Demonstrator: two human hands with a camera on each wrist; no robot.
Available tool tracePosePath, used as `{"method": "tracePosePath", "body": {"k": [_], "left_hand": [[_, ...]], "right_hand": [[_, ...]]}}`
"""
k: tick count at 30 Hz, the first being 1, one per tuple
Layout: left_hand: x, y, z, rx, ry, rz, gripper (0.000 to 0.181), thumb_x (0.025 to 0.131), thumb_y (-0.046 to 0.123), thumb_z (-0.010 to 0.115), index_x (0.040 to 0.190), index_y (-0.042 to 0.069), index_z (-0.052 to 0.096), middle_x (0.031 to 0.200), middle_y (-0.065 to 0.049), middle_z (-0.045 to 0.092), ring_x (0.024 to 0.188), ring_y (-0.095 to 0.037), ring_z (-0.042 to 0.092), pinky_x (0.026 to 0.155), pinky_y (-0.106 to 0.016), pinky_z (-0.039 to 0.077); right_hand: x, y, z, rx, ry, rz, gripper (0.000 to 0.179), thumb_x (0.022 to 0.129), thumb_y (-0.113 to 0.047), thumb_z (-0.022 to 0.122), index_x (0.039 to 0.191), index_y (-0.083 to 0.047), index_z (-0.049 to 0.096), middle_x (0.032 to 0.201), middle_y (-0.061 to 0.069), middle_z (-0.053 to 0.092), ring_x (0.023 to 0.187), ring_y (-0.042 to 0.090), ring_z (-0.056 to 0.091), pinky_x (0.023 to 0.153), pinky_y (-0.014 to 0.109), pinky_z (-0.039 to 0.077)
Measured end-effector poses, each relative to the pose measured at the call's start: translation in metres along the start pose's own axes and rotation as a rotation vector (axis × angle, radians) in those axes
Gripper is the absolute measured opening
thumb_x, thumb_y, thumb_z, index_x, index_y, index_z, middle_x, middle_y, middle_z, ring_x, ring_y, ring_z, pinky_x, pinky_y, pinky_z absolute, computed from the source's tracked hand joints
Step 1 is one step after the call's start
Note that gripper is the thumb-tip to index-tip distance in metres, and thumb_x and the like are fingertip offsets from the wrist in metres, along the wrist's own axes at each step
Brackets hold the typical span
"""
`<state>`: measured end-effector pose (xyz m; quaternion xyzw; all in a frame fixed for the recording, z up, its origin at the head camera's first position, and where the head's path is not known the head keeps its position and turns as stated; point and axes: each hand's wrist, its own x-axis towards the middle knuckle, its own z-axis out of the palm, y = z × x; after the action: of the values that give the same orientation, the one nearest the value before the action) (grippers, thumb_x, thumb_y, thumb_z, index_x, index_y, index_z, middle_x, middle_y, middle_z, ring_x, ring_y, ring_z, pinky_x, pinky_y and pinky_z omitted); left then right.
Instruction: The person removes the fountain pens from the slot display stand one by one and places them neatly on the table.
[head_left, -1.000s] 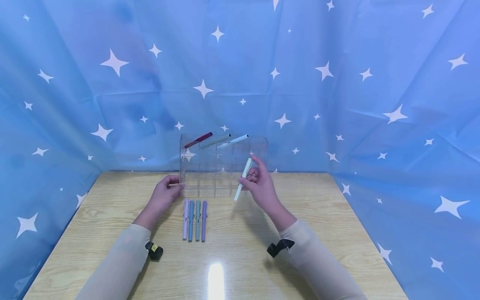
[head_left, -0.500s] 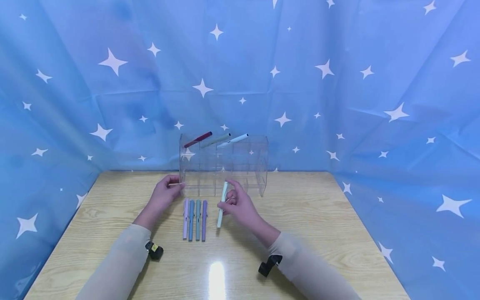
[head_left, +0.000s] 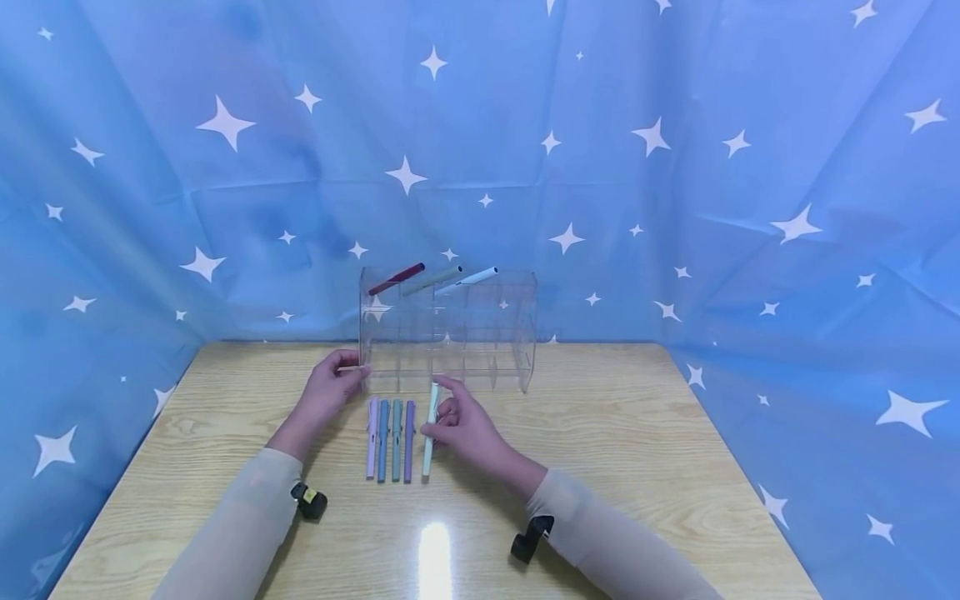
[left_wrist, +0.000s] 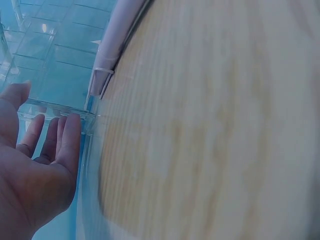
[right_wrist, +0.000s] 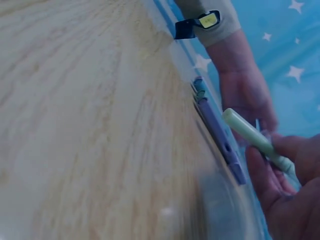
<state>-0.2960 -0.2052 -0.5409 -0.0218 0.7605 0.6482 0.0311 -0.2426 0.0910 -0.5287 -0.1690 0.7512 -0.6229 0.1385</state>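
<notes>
My right hand [head_left: 468, 427] pinches a pale mint-green pen [head_left: 431, 437] between thumb and fingers. The pen points toward me, just right of a row of several capped pens lying side by side on the table. In that row the purple pen [head_left: 408, 442] is nearest, then the green-grey pen [head_left: 396, 440], the blue pen [head_left: 382, 440] and the lilac pen [head_left: 372, 437]. My left hand [head_left: 333, 385] grips the left side of a clear acrylic pen rack [head_left: 480, 371], thumb and fingers on either side of its edge [left_wrist: 60, 107].
Along the rack's top lie a dark red pen [head_left: 396, 279], a grey-green pen [head_left: 438, 279] and a pale blue pen [head_left: 476, 277], slanted. Behind the wooden table [head_left: 637, 417] hangs a blue star-patterned cloth [head_left: 480, 125]. Each wrist wears a small black camera [head_left: 309, 502].
My right hand has brought the mint-green pen from in front of the rack's right part toward me and left, lowering it beside the row. The left hand has stayed on the rack.
</notes>
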Motion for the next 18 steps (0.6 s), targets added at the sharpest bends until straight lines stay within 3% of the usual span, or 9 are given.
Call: {"method": "tracePosePath", "body": {"k": [3,10,18], "left_hand": [[-0.001,0.001,0.0,0.0,0.0,-0.006,0.047,0.113,0.021,0.067,0.15,-0.004,0.054,0.148,-0.024,0.056,0.13,-0.039,0.062,0.104,-0.038,0.062],[0.001,0.0,0.001,0.004,0.007,-0.003,0.05,0.112,0.026,0.07,0.149,-0.004,0.056,0.145,-0.023,0.059,0.126,-0.036,0.065,0.101,-0.034,0.062],[-0.001,0.0,0.0,0.006,0.005,-0.015,0.05,0.111,0.028,0.071,0.149,-0.002,0.056,0.146,-0.023,0.058,0.126,-0.035,0.064,0.102,-0.033,0.062]], "right_hand": [[0.001,0.002,0.002,-0.027,-0.005,0.001,0.09,0.097,-0.008,0.086,0.172,-0.012,0.035,0.11,0.014,0.061,0.087,0.016,0.057,0.073,0.021,0.057],[0.003,0.007,0.004,-0.039,-0.032,0.006,0.089,0.099,-0.008,0.084,0.172,-0.009,0.033,0.107,0.012,0.062,0.084,0.014,0.059,0.069,0.022,0.055],[0.009,0.012,0.008,-0.014,-0.046,0.018,0.089,0.098,-0.003,0.084,0.171,-0.004,0.033,0.106,0.013,0.063,0.084,0.018,0.069,0.077,0.037,0.068]]}}
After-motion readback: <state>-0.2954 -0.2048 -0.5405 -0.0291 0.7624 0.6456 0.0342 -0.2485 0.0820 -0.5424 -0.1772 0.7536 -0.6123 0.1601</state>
